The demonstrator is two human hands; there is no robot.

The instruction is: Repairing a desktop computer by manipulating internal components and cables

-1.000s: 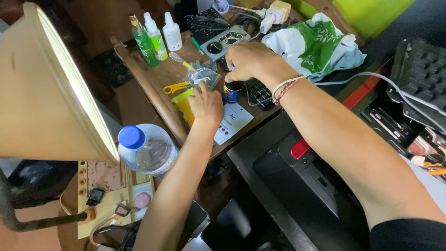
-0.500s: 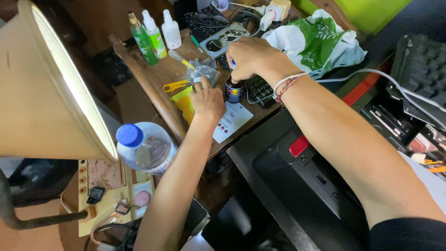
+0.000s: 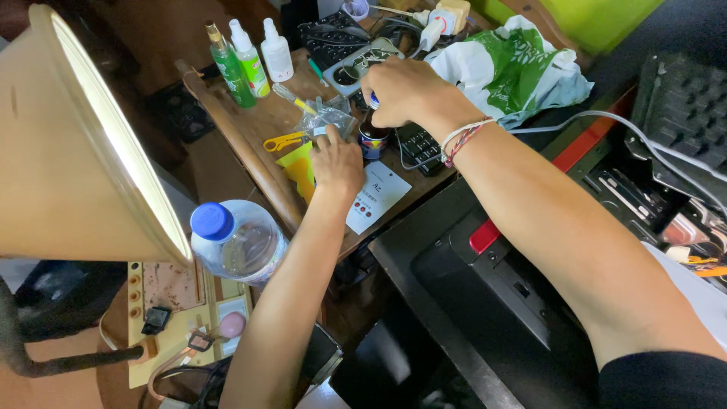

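While left hand (image 3: 337, 163) rests flat, right hand (image 3: 401, 91) grips small bottle (image 3: 372, 140) top.

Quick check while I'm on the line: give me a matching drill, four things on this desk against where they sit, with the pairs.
Things:
1. small dark bottle
2. yellow-handled scissors
3. water bottle with blue cap
4. green and white plastic bag

Places:
A. off the near edge of the wooden table, beside the lamp shade
B. under the right hand
C. far side, past the right wrist
D. just beyond the left hand

Pairs: 1-B, 2-D, 3-A, 4-C
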